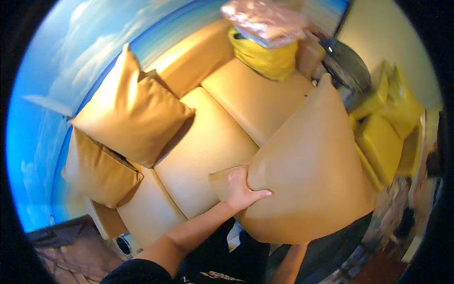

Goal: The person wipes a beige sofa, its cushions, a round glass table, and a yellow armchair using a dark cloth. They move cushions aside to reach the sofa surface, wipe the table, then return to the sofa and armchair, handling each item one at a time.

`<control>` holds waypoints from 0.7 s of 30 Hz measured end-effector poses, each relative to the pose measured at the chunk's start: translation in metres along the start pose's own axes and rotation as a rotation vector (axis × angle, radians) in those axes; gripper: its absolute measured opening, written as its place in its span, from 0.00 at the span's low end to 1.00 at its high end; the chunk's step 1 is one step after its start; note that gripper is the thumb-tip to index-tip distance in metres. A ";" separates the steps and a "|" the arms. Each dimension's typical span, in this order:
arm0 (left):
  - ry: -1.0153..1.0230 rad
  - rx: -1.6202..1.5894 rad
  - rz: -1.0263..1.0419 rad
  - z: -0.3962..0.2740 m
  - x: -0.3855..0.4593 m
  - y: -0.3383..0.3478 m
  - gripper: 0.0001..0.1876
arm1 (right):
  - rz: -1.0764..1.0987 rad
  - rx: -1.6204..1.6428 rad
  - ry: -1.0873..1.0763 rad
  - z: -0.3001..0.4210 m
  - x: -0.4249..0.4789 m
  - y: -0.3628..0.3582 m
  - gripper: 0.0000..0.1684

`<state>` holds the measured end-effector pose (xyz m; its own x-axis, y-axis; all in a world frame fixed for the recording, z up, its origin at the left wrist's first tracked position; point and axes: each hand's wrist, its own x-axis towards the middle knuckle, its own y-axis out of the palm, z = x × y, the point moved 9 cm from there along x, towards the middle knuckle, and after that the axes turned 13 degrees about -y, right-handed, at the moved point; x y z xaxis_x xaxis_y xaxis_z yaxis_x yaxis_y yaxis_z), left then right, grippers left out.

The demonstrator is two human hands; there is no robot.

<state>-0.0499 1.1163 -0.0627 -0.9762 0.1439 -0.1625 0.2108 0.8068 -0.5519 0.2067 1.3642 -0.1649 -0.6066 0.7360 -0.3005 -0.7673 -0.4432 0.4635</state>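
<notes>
A large tan cushion (305,167) is tilted up in front of me, above the near edge of the tan sofa (212,138). My left hand (243,188) grips its left edge near a corner, thumb on the face and fingers hidden behind. Only my right forearm (294,261) shows at the cushion's lower edge; the right hand itself is hidden beneath or behind the cushion. At the sofa's left end, two more tan cushions overlap, an upper one (131,117) and a lower one (95,167).
A yellow fabric bag or basket (264,58) sits at the sofa's far end, with pinkish folded material (266,21) on top. A dark round table (347,67) stands beyond the armrest. At right is a yellow chair (383,142). A sky-and-sea mural (56,64) covers the wall behind.
</notes>
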 end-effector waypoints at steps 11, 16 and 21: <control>-0.198 -0.629 -0.250 0.086 0.151 -0.167 0.46 | 0.585 -0.163 0.055 -0.041 0.222 0.361 0.46; -0.091 -0.608 -0.430 0.096 0.231 -0.181 0.50 | 0.793 -0.285 -0.036 -0.059 0.327 0.554 0.46; -0.101 -0.548 -0.664 0.111 0.298 -0.198 0.58 | 1.057 -0.635 -0.448 -0.096 0.393 0.699 0.46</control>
<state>-0.3771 0.9358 -0.0924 -0.8737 -0.4854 -0.0325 -0.4811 0.8720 -0.0902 -0.5878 1.2943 -0.0388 -0.9448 -0.0623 0.3217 -0.0051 -0.9789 -0.2044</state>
